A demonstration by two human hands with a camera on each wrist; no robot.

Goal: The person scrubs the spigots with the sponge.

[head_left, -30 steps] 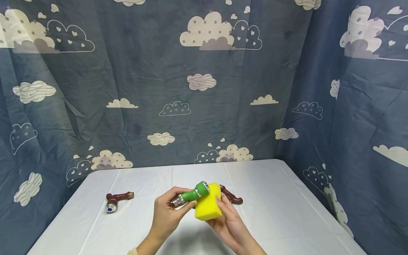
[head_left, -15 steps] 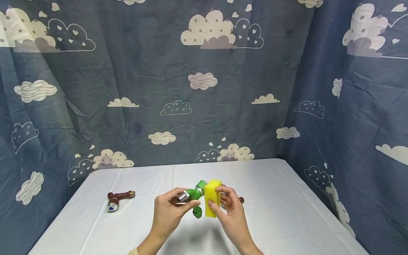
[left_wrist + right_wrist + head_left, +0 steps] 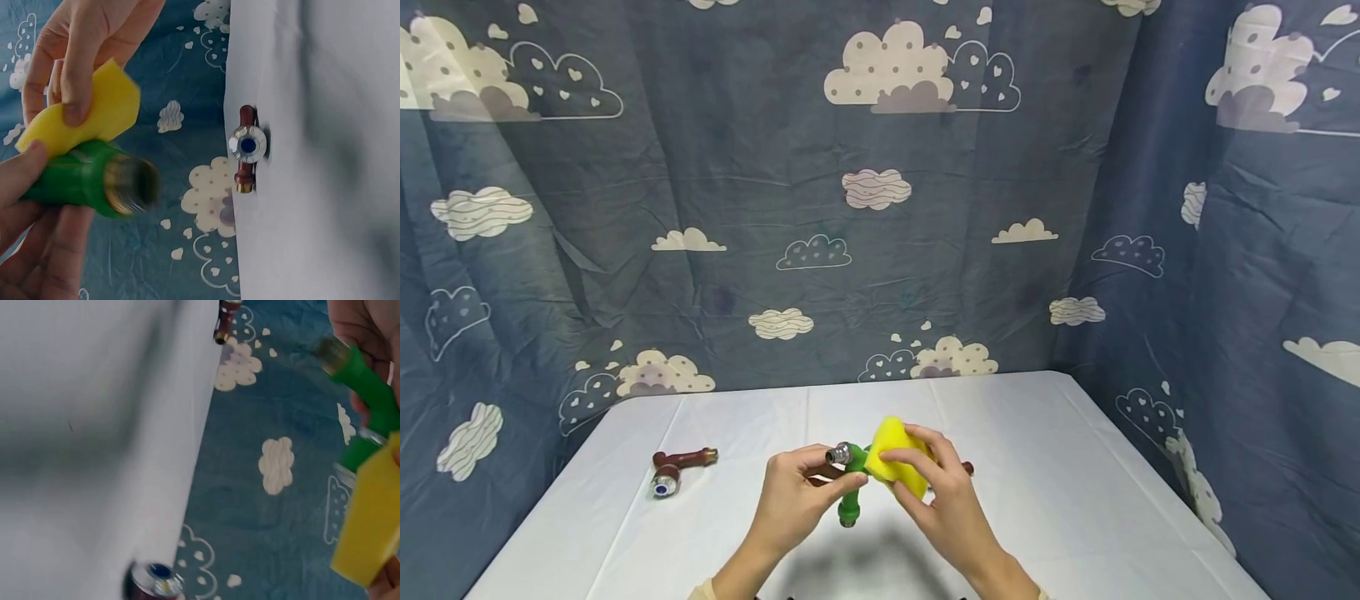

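My left hand [image 3: 792, 500] pinches a green tap [image 3: 849, 505] between thumb and fingers, above the table. The tap's silver threaded end points up and toward me, and a second green leg hangs down. With thumb and fingertips, my right hand [image 3: 953, 504] grips a yellow sponge [image 3: 889, 440] bent against the tap's right side, hiding the tap's knob in the head view. In the left wrist view the sponge [image 3: 103, 115] lies along the green body [image 3: 69, 181]. The right wrist view shows the sponge [image 3: 369, 519] over the tap's lower part.
A brown tap [image 3: 683, 465] with a chrome, blue-centred knob lies on the white-covered table [image 3: 587, 517] at left. Another brown tap [image 3: 967, 468] lies behind my right hand, mostly hidden. Blue cloud-print cloth [image 3: 737, 275] hangs behind and at the sides.
My left hand has turned the green tap, so its threaded end swings up and its second leg hangs down. My right hand has moved from below the sponge to its right side, wrapping it over the tap.
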